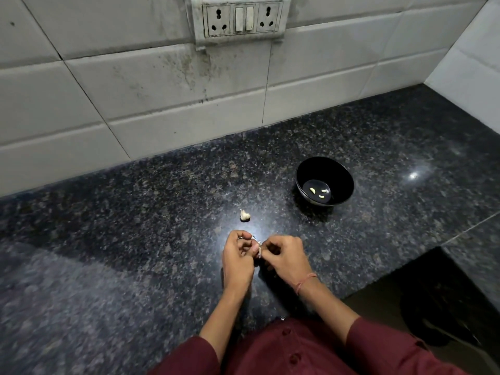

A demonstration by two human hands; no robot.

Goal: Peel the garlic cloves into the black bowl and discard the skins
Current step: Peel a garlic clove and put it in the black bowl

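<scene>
Clove [259, 250] mostly hidden, pinched between left hand [238, 262], right hand [284, 259]

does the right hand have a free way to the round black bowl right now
Probably yes: only bare speckled dark granite counter lies between the right hand and the round black bowl, though it and the left hand are pinching a garlic clove.

A small round black bowl [338, 174] stands upright on the table, right of its middle. Three pale peeled cloves [321, 196] lie apart on its floor. A whitish unpeeled garlic piece [244, 215] lies well left of the bowl, nearer the front edge. Nearer still, the left hand [238, 262] and right hand [286, 259] pinch a held clove [258, 249] with papery skin on it.
</scene>
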